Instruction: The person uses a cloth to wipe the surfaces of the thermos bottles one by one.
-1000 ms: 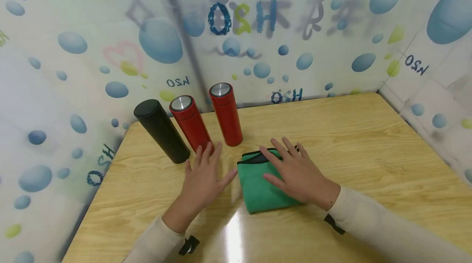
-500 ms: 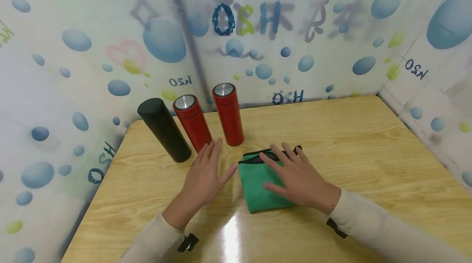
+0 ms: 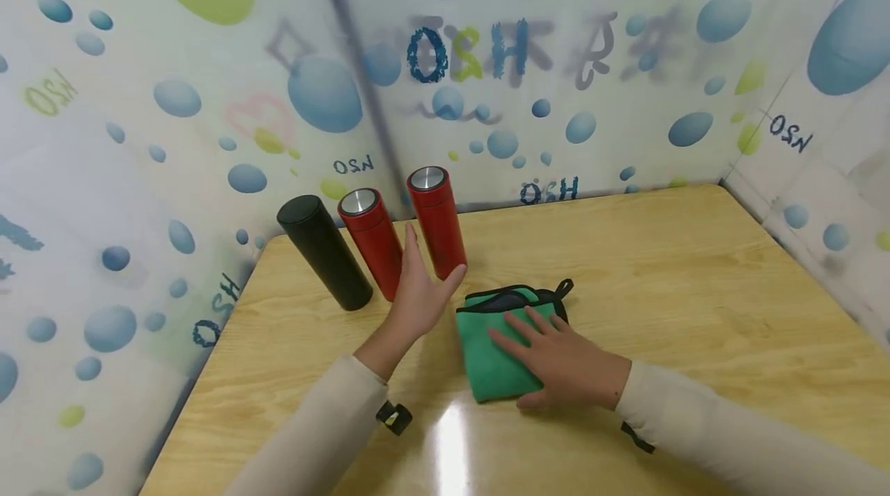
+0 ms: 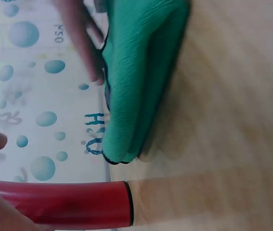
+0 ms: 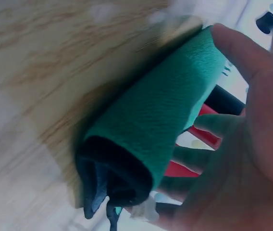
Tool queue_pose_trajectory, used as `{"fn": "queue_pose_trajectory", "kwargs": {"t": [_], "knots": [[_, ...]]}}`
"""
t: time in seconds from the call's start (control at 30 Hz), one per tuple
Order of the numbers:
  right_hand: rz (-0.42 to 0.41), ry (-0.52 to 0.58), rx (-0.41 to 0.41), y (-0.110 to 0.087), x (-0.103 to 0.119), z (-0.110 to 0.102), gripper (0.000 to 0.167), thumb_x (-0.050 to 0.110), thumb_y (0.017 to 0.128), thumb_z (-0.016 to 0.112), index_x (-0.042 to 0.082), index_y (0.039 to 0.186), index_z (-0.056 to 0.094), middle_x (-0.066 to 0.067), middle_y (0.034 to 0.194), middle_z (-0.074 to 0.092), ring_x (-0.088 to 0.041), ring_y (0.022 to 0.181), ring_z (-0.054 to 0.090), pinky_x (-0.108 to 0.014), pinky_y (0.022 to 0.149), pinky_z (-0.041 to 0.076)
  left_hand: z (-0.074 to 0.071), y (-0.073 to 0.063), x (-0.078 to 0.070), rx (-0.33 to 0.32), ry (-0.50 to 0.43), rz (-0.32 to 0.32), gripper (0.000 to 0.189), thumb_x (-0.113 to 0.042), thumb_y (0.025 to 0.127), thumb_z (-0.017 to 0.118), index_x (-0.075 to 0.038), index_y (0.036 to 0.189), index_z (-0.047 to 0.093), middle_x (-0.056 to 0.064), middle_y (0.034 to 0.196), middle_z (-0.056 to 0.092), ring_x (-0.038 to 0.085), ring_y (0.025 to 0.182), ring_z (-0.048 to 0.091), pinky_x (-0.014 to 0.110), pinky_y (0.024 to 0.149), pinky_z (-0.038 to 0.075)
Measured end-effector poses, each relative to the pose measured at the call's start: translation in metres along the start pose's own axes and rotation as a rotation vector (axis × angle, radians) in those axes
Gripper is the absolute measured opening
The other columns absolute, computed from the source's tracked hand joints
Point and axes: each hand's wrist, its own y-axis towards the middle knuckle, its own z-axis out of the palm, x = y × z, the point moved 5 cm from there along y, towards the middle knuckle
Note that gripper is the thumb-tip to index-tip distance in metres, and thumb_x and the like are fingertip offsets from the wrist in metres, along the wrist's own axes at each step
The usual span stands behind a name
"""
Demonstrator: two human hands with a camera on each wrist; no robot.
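Observation:
A folded green cloth (image 3: 487, 349) with black edging and a black loop (image 3: 565, 289) lies on the table. Over its right part, my right hand (image 3: 566, 365) is spread with fingers straight; in the right wrist view its thumb and fingers (image 5: 266, 130) span the cloth's side, contact uncertain. My left hand (image 3: 417, 299) reaches toward the right-hand red thermos (image 3: 439, 225), thumb and index finger apart. In the left wrist view, the red thermos (image 4: 79, 204) appears between thumb and fingers; whether they touch it cannot be told. The other left fingers are hidden in the head view.
A second red thermos (image 3: 375, 249) with a silver lid and a black thermos (image 3: 327, 256) stand to the left, close together. The wooden table (image 3: 660, 272) meets a patterned wall covering (image 3: 612, 94) at the back and a side wall at the right.
My left hand has moved forward and right, from beside the cloth to the right-hand red thermos. The right hand has drawn back slightly, uncovering the cloth's black loop. The view has shifted a little.

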Motion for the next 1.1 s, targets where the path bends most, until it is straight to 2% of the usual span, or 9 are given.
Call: {"fn": "queue_pose_trajectory", "kwargs": {"t": [0.13,0.23,0.37,0.53,0.67,0.8,0.9,1.0,1.1], "knots": [[-0.002,0.002,0.014,0.001,-0.002,0.006,0.089,0.050,0.086,0.073,0.015,0.157,0.030,-0.020,0.162,0.029,-0.055,0.143,0.029,-0.071,0.107,0.035,0.002,0.019,-0.001,-0.081,-0.077,-0.010,0.109,-0.039,0.092,0.070,-0.020,0.159,-0.014,0.007,0.169,0.004,0.029,0.156,0.009,0.056,0.122,0.023],[-0.005,0.000,0.015,0.003,-0.005,0.009,0.090,0.049,0.086,0.073,0.012,0.156,0.032,-0.021,0.161,0.030,-0.054,0.143,0.030,-0.070,0.106,0.037,0.004,0.035,0.000,-0.107,-0.138,-0.025,0.110,-0.036,0.092,0.071,-0.022,0.159,-0.015,0.007,0.167,0.012,0.027,0.153,0.018,0.054,0.120,0.028],[-0.016,-0.036,0.004,0.007,-0.008,0.010,0.092,0.053,0.085,0.073,0.010,0.155,0.033,-0.021,0.159,0.033,-0.053,0.141,0.035,-0.066,0.104,0.042,0.005,0.053,-0.002,-0.148,-0.214,-0.006,0.111,-0.030,0.091,0.073,-0.023,0.159,-0.015,0.008,0.162,0.021,0.025,0.148,0.028,0.052,0.119,0.032],[-0.008,-0.064,-0.003,0.009,-0.008,0.009,0.093,0.055,0.084,0.074,0.010,0.155,0.035,-0.021,0.157,0.037,-0.052,0.139,0.038,-0.064,0.103,0.044,0.007,0.067,-0.002,-0.198,-0.264,0.022,0.110,-0.026,0.089,0.075,-0.026,0.159,-0.009,0.006,0.157,0.031,0.023,0.142,0.035,0.049,0.118,0.035],[0.009,-0.069,0.005,0.010,-0.005,0.008,0.092,0.056,0.084,0.074,0.011,0.154,0.036,-0.021,0.157,0.038,-0.052,0.139,0.038,-0.063,0.103,0.045,0.009,0.074,0.001,-0.230,-0.285,0.044,0.106,-0.021,0.088,0.077,-0.026,0.159,-0.002,0.005,0.150,0.040,0.021,0.136,0.043,0.046,0.114,0.040],[0.016,-0.080,0.014,0.011,-0.003,0.008,0.092,0.057,0.083,0.074,0.011,0.154,0.036,-0.020,0.156,0.039,-0.050,0.139,0.039,-0.063,0.102,0.046,0.010,0.076,0.007,-0.251,-0.288,0.023,0.096,-0.019,0.088,0.077,-0.025,0.157,0.011,0.005,0.141,0.049,0.022,0.129,0.050,0.047,0.110,0.043],[0.017,-0.099,0.016,0.013,-0.002,0.007,0.092,0.057,0.083,0.074,0.012,0.154,0.037,-0.020,0.156,0.039,-0.050,0.138,0.040,-0.062,0.100,0.047,0.009,0.075,0.009,-0.265,-0.280,0.012,0.085,-0.019,0.088,0.077,-0.020,0.153,0.022,0.007,0.135,0.054,0.024,0.124,0.054,0.048,0.108,0.045],[0.020,-0.109,0.023,0.014,-0.001,0.005,0.092,0.057,0.083,0.074,0.011,0.153,0.038,-0.020,0.155,0.040,-0.050,0.138,0.040,-0.063,0.100,0.047,0.008,0.074,0.010,-0.260,-0.268,0.013,0.077,-0.021,0.088,0.077,-0.016,0.148,0.029,0.007,0.133,0.056,0.024,0.123,0.055,0.048,0.107,0.046],[0.030,-0.106,0.033,0.015,0.001,0.003,0.089,0.052,0.083,0.075,0.010,0.153,0.039,-0.022,0.154,0.041,-0.052,0.137,0.041,-0.064,0.099,0.047,0.009,0.070,0.011,-0.237,-0.249,0.002,0.074,-0.025,0.088,0.077,-0.018,0.145,0.030,0.004,0.133,0.056,0.023,0.123,0.055,0.047,0.107,0.047]]}}
